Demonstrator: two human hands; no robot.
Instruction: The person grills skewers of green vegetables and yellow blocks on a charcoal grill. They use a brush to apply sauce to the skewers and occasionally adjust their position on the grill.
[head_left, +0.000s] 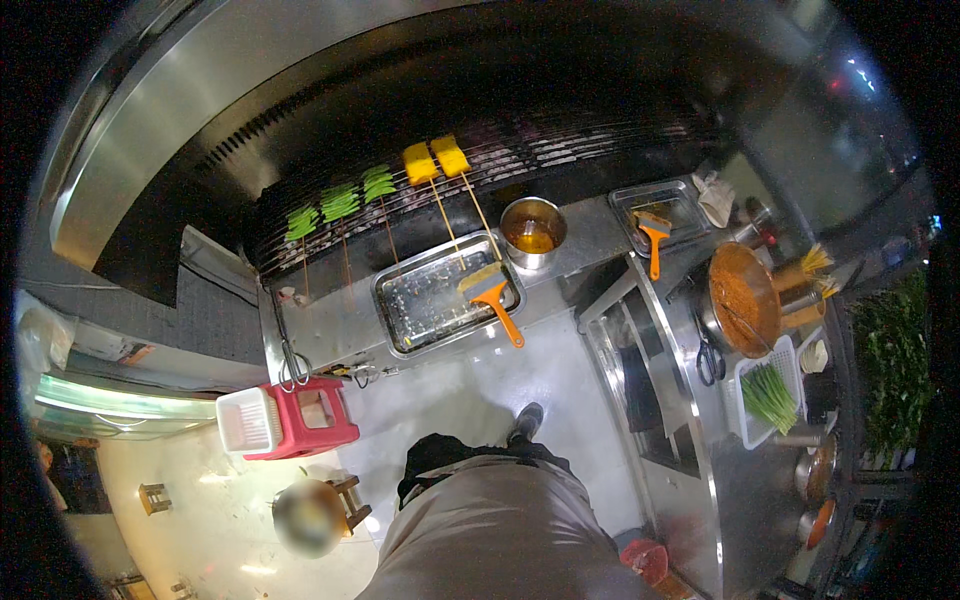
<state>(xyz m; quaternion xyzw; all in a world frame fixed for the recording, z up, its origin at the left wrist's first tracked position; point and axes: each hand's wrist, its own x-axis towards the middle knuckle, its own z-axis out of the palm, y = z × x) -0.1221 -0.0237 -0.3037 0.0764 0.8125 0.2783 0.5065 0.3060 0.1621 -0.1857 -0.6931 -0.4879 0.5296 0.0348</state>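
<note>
Both of my hands are out of view. Before me, a charcoal grill (495, 161) holds three skewers of green vegetable strips (340, 201) and two skewers with yellow blocks (450, 155). Their sticks reach over the front ledge. A metal tray (427, 315) sits on that ledge, and an orange-handled basting brush (487, 291) lies across its right side with the handle over the edge. Right of the tray stands a steel pot (533, 232) with reddish-brown liquid. Farther right, a second orange brush (654, 236) lies on a smaller tray (667, 196).
On the right counter are a bowl of orange-red powder (742, 292), black-handled scissors (709, 360) and a white basket (750, 431) with long green vegetables. Tongs (289, 356) hang at the grill's left end above a red stool (322, 420) and a white basket (244, 424).
</note>
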